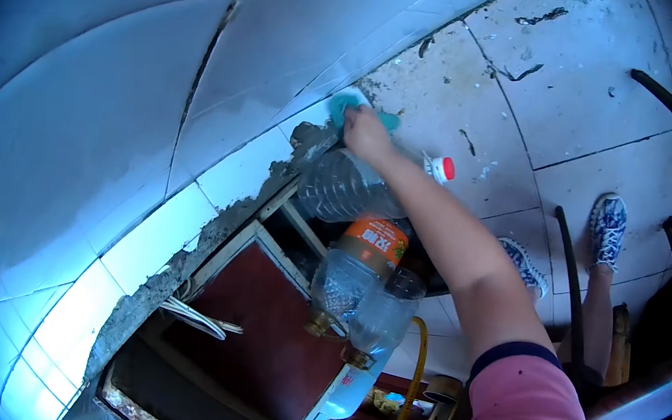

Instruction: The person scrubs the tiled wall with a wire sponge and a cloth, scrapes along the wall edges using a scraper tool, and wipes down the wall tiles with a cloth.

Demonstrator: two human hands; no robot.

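Observation:
My right hand (366, 133) reaches in from the lower right and is closed on a teal cloth (344, 106). It presses the cloth against the end of the white tile ledge (249, 165), close to where the wall meets the floor. Just below the hand lies a large clear plastic bottle (339, 186) with a red cap (447, 169); my forearm crosses over part of it. Next to that one are a clear bottle with an orange label (376, 240) and another clear bottle (381, 315). My left hand is out of view.
Rough cement (216, 236) edges the ledge. Below it stands a frame with a dark red panel (251, 327), with white cables (201, 317) beside it. A yellow hose (416, 376) hangs near the bottles. Patterned shoes (608, 227) and dark chair legs (569, 277) are on the right.

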